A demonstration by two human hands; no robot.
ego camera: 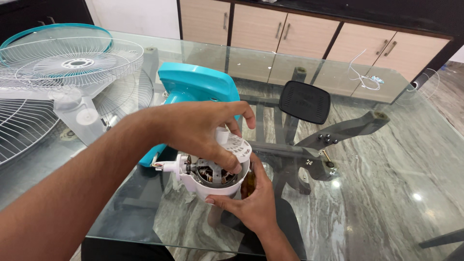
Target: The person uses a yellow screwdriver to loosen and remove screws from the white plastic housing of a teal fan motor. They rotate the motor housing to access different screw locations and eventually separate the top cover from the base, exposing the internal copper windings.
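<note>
Over the glass table, near its front edge: left hand curled from above, fingertips pinched on the white vented cap of the fan motor; right hand cupped beneath, closed around the white housing. Motor lifted off the glass, tilted, copper windings exposed, short shaft jutting left. Teal fan body just behind; wire grilles far left; black cover and loose screws to the right, with bare glass beyond.
</note>
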